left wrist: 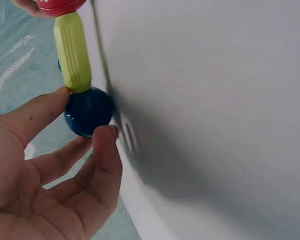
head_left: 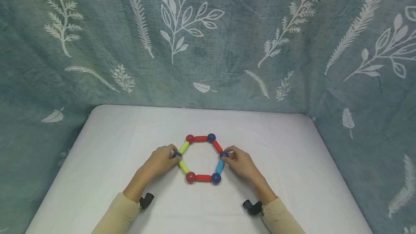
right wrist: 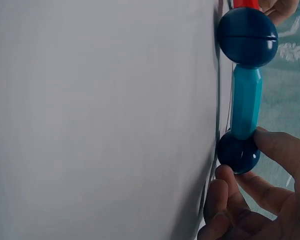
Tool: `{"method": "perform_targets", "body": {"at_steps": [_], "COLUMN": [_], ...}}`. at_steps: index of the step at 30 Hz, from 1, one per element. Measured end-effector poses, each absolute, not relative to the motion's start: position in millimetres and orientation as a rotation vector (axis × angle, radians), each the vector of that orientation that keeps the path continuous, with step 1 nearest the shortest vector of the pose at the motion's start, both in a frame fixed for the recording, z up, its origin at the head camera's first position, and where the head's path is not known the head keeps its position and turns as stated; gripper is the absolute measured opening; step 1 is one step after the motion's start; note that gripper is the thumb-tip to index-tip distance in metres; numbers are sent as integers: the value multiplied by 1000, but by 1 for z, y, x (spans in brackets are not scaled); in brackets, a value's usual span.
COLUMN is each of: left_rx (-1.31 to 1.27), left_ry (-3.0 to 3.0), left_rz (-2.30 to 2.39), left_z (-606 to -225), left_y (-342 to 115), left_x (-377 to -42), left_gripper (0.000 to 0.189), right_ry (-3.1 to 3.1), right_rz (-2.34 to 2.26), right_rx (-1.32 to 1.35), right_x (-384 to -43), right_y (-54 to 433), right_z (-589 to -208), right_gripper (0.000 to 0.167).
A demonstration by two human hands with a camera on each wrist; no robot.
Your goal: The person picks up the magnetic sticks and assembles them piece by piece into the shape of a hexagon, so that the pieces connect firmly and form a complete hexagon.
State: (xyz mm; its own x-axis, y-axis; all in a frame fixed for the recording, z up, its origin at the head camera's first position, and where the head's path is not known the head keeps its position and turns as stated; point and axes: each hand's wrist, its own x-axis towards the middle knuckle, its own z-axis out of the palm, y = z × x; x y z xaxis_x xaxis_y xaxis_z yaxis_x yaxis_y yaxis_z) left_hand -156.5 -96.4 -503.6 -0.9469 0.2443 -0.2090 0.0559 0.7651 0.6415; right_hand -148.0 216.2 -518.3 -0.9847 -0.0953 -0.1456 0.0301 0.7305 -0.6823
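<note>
A six-sided ring of magnetic-style rods and balls lies flat on the white table. My left hand pinches the blue ball at its left corner between thumb and fingers. At the opposite corner, my right hand pinches another blue ball. Two yellow-green rods run from the left ball to a near red ball and a far red ball. From the right ball a light blue rod leads to the near blue ball, and a red rod to the far blue ball.
More red rods close the ring's far side and near side. The white table extends around both arms. A green leaf-patterned cloth hangs behind it. Black wrist cameras sit below the left and right sleeves.
</note>
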Motion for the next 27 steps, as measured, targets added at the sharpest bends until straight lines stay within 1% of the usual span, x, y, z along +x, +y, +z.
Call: {"method": "perform_targets", "body": {"at_steps": [5, 9, 20, 27], "left_rx": [252, 263, 234, 252], "left_ry": [2685, 2689, 2695, 2779], "left_rz": [982, 1006, 1012, 923], "left_z": [-509, -511, -511, -515], "left_y": [-83, -75, -63, -51], "left_x": [-181, -194, -208, -219], "left_gripper": [38, 38, 39, 33], "right_ry": [2783, 2801, 2790, 2795], "right_rz": [-1079, -1064, -1099, -1095], "right_rx": [-9, 14, 22, 54], "right_x": [-163, -172, -180, -185], "right_y": [230, 236, 239, 234], "right_z": [-520, -522, -522, -522], "right_gripper": [41, 42, 42, 39]}}
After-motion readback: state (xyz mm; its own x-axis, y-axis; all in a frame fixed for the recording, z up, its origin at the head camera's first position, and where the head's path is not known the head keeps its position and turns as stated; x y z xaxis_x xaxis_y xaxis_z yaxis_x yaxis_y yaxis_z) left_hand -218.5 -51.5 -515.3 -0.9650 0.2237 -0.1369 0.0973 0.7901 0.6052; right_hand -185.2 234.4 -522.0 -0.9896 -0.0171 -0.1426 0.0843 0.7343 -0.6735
